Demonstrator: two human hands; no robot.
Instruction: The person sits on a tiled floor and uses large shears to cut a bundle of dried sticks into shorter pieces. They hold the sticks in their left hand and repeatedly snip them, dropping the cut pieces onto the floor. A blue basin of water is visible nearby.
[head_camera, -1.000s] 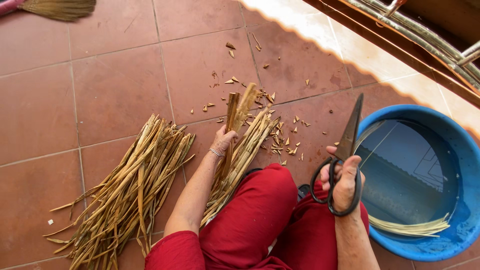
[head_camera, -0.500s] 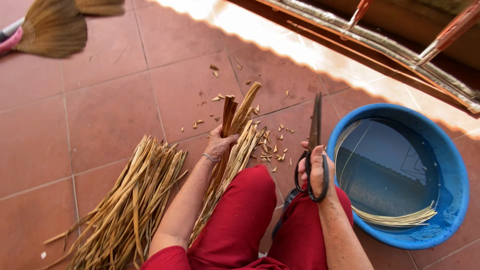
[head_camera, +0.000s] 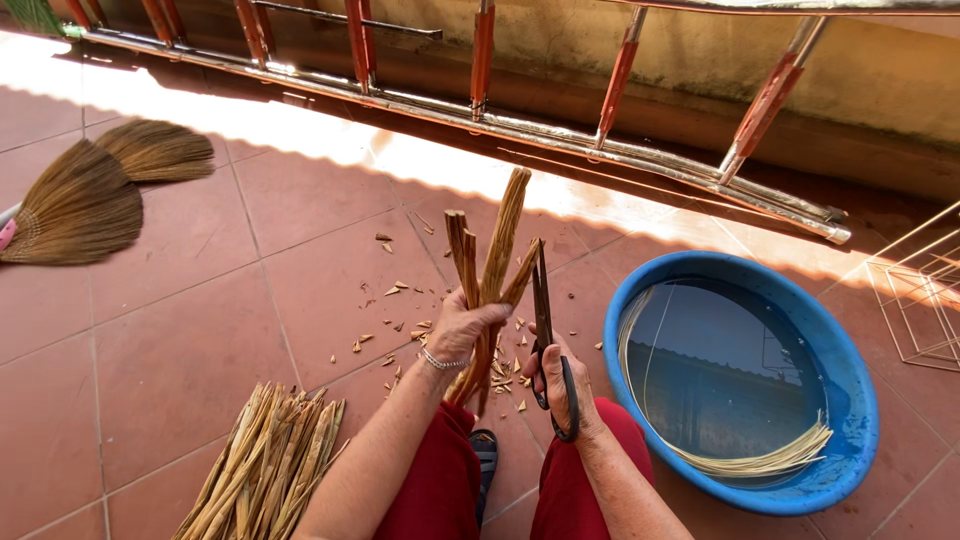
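Note:
My left hand (head_camera: 462, 327) grips a bundle of dry brown plant stalks (head_camera: 488, 264) and holds it upright in front of me, its tips pointing up and away. My right hand (head_camera: 561, 383) holds a pair of dark scissors (head_camera: 544, 310) by the handles, blades pointing up, right beside the bundle's upper ends. A thin bracelet sits on my left wrist. My knees in red trousers (head_camera: 440, 490) are below both hands.
A pile of pale dry stalks (head_camera: 268, 470) lies on the tiled floor at my left. A blue basin (head_camera: 838, 350) of water with thin soaking strips stands at the right. Cut chips (head_camera: 400, 325) litter the tiles. Two brooms (head_camera: 90, 200) lie far left; a metal ladder (head_camera: 560, 130) lies behind.
My left hand has lifted the stalk bundle off the floor to upright. The scissors have moved in close beside it. The view has tilted up toward the wall.

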